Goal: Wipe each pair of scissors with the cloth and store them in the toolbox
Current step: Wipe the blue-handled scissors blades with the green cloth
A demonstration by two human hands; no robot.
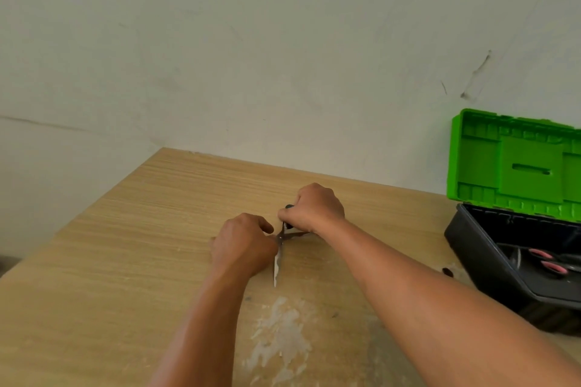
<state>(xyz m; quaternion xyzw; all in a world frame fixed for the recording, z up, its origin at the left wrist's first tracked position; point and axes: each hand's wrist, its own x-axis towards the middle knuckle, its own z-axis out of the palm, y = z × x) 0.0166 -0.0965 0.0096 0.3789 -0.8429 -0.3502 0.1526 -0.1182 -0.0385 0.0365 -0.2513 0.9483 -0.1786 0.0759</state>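
Wiping appeared to be the step in hand, though no cloth could be made out. On the table [125, 245], the left hand [243, 245] was curled tight, and its thumb and forefinger looked closed on the scissors [276, 264] at the pivot. Whether a cloth lay inside that fist could not be told.

The scissors sat at three o'clock of the left hand, touching it. One bright blade ran down toward six o'clock past the knuckles, and a darker arm splayed toward three o'clock.

The right hand [314, 209], close by at one o'clock of the left, was wrapped round the dark handle. The handle end therefore lay at twelve o'clock of the blade, mostly hidden under the fingers.

Well apart, at three to four o'clock of the right hand, stood the toolbox [471, 248], with its green lid [531, 166] raised and open. Pink scissors [548, 262] lay inside, so part of the task was judged done.

Judgement: the next move called for a wipe along the blade toward its tip, with fingers kept off the edge. The blades would then need closing, and the pair carrying toward three o'clock, over the toolbox wall. The risk noted was the open blade pointing back at the person's forearm.
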